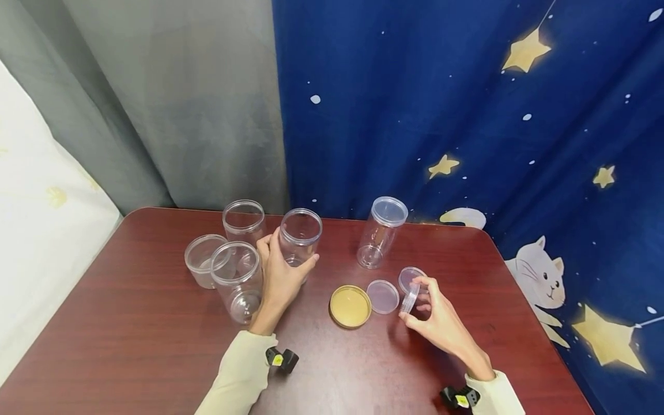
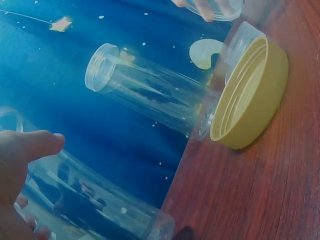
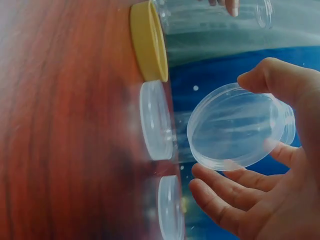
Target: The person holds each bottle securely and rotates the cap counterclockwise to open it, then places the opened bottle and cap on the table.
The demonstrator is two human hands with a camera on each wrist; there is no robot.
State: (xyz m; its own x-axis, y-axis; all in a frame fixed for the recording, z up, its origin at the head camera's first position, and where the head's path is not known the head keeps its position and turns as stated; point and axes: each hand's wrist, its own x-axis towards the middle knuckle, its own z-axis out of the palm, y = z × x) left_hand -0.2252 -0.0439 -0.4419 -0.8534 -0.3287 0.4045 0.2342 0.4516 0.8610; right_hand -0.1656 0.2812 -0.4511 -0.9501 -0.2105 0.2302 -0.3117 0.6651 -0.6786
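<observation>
My left hand (image 1: pixel 282 275) grips a tall clear plastic jar (image 1: pixel 301 229) whose top is uncovered, its thumb and fingers on opposite sides. In my right hand (image 1: pixel 441 320) a clear lid (image 3: pixel 235 127) is pinched by its rim between thumb and fingers, tilted on edge above the table. Two more clear lids, one left (image 1: pixel 383 297) and one farther back (image 1: pixel 411 279), lie beside that hand. A gold lid (image 1: pixel 350 306) rests between the two hands. Behind the lids stands a tall jar (image 1: pixel 381 233) with a clear lid on it.
To the left of my left hand are a tall open jar (image 1: pixel 236 282), a second tall jar (image 1: pixel 244 220) behind it, and a short open tub (image 1: pixel 206 259). Everything stands on a dark red wooden table (image 1: pixel 129 323). Grey and blue curtains (image 1: pixel 363 104) hang at its back edge.
</observation>
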